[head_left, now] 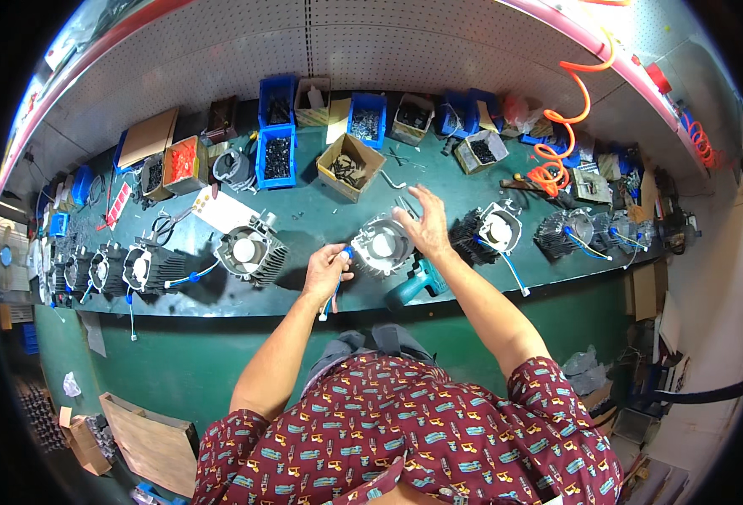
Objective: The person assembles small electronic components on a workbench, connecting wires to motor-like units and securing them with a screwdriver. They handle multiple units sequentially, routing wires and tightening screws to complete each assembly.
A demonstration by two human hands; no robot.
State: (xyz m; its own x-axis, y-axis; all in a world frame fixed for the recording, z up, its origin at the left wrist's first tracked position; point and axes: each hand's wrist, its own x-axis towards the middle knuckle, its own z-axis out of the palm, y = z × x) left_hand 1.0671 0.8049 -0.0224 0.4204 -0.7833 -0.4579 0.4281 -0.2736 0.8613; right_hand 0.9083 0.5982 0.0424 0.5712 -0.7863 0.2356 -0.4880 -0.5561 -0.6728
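Note:
In front of me on the bench lies a silver cast-metal motor housing [365, 238] with a round white part in its middle. My left hand [329, 271] is closed at its left side, pinching a cable [334, 296] with a blue collar; the cable's connector end hangs below the fingers. My right hand [427, 225] grips the upper right edge of the housing, thumb and fingers bent over the rim. Part of that rim is hidden under the fingers. A teal cordless power tool [415, 286] lies just below the housing, beside my right forearm.
More housings stand in a row, including a left one [264, 261] and a right one [471, 231], some with trailing cables. Behind them are a cardboard box [361, 192], blue bins [277, 172] of small parts, and scissors [163, 229]. An orange coiled hose [575, 105] hangs at right.

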